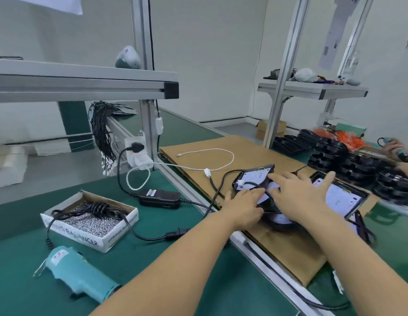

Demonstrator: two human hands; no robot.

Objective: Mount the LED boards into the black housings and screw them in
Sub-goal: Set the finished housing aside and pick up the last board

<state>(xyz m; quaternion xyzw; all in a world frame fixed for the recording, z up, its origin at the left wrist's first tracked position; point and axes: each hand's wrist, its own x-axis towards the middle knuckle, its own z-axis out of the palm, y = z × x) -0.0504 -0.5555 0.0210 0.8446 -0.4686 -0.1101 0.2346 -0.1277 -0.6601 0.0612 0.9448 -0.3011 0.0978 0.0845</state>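
Both hands lie on a black housing (255,179) with its white board (258,175) (on the cardboard sheet (244,142)): left hand (244,202) flat, right hand (298,192) fingers spread, gripping nothing.

One head-worn wide-angle view looks forward and down, seemingly close above the bench (130,258).
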